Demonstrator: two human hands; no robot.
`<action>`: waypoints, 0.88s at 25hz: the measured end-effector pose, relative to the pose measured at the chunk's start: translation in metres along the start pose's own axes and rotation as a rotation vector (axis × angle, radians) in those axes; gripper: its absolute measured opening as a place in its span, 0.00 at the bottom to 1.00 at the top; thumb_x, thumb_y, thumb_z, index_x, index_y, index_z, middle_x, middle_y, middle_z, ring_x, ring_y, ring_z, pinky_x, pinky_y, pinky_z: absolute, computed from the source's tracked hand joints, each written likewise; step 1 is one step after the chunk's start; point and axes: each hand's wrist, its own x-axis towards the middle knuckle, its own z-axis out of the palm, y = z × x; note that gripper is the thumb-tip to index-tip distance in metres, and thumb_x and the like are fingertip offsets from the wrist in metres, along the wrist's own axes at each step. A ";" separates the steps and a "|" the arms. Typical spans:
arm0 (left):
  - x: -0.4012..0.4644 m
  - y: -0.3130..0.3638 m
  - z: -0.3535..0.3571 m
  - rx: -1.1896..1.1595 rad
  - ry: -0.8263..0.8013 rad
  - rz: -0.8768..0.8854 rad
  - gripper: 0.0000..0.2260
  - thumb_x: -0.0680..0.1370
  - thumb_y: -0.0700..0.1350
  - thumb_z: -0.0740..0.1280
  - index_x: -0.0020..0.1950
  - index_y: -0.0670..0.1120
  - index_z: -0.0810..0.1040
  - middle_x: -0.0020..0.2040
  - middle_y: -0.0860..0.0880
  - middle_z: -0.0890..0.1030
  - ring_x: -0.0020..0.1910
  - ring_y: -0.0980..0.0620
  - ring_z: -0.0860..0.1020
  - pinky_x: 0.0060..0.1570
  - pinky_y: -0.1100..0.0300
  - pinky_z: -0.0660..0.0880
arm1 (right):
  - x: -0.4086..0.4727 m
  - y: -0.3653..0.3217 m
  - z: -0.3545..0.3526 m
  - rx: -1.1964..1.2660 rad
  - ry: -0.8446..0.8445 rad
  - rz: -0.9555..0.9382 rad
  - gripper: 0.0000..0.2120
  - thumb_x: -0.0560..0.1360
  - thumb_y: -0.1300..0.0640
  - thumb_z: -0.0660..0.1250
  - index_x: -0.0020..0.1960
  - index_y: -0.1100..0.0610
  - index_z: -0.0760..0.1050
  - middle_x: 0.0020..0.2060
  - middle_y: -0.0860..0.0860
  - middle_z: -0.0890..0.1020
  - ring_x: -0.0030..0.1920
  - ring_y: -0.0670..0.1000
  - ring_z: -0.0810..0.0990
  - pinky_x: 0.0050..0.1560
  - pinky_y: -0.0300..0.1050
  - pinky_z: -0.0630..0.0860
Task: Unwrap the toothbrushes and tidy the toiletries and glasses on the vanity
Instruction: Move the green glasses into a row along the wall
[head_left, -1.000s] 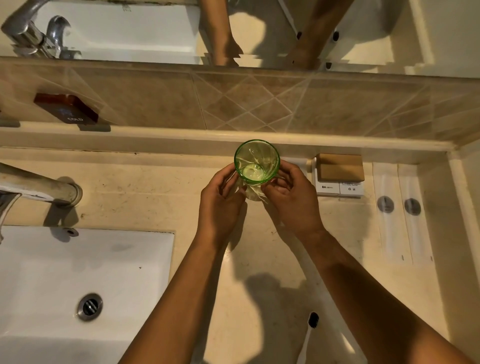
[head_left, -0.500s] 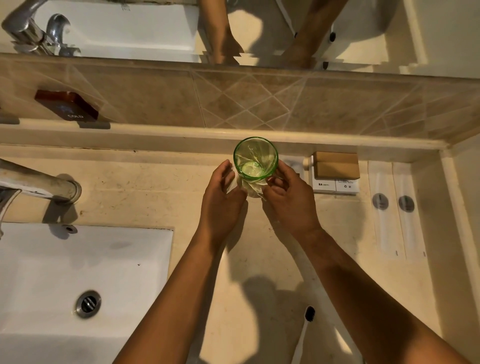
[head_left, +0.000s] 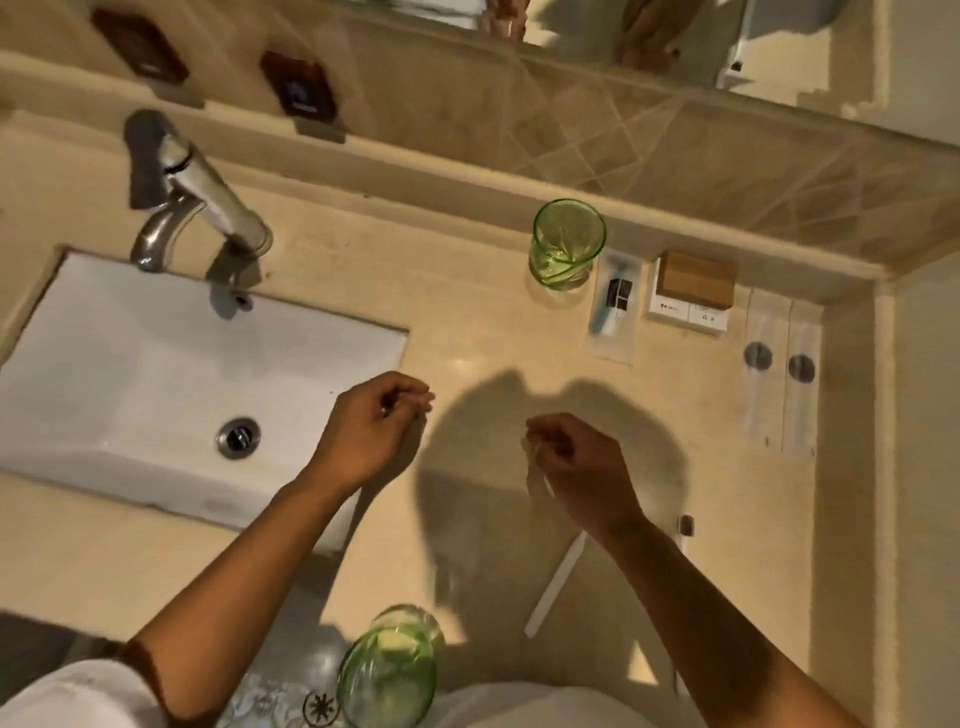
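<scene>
Nearest the camera, at the front edge of the vanity counter (head_left: 467, 332), a green glass (head_left: 387, 670) stands upright, partly blurred. Just right of it a white toothbrush (head_left: 556, 587) lies unwrapped on the counter, handle running diagonally under the right forearm; a dark brush head (head_left: 687, 526) shows beyond that arm, though whether it belongs to the same brush cannot be told. Right hand (head_left: 582, 467) held above the counter, fingers curled shut, pinching a thin pale strip, too blurred to identify. Left hand (head_left: 371, 431) alongside the sink (head_left: 156, 364), fingers curled closed; contents, if any, cannot be told. Hands apart, touching neither glass. Further back: second green glass (head_left: 569, 249) upright near the backsplash ledge. Just right of it, a wrapped sachet (head_left: 613, 306) holding a small tube, then a brown box (head_left: 696, 280) resting on white packets. Far right, two long wrapped packets (head_left: 779, 374) lie side by side, sealed. Faucet (head_left: 192, 192) at rear left
</scene>
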 end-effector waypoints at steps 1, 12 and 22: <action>-0.019 -0.012 -0.007 0.015 -0.001 -0.022 0.09 0.79 0.38 0.65 0.50 0.48 0.84 0.45 0.54 0.87 0.45 0.63 0.83 0.50 0.57 0.78 | -0.014 0.007 0.006 -0.037 -0.047 -0.016 0.10 0.78 0.59 0.68 0.56 0.47 0.81 0.47 0.42 0.84 0.47 0.38 0.82 0.48 0.31 0.78; -0.197 -0.119 -0.006 -0.072 0.114 -0.238 0.12 0.81 0.36 0.62 0.51 0.48 0.84 0.46 0.52 0.86 0.48 0.58 0.84 0.56 0.52 0.80 | -0.118 0.044 0.070 -0.263 -0.402 -0.299 0.25 0.72 0.68 0.69 0.68 0.57 0.75 0.60 0.52 0.81 0.55 0.48 0.82 0.54 0.32 0.78; -0.276 -0.099 0.036 -0.362 0.322 -0.245 0.15 0.79 0.32 0.65 0.63 0.45 0.78 0.57 0.50 0.83 0.57 0.49 0.83 0.54 0.51 0.83 | -0.155 0.051 0.095 -0.098 -0.530 -0.285 0.31 0.69 0.57 0.71 0.71 0.46 0.70 0.64 0.49 0.76 0.50 0.46 0.83 0.47 0.40 0.82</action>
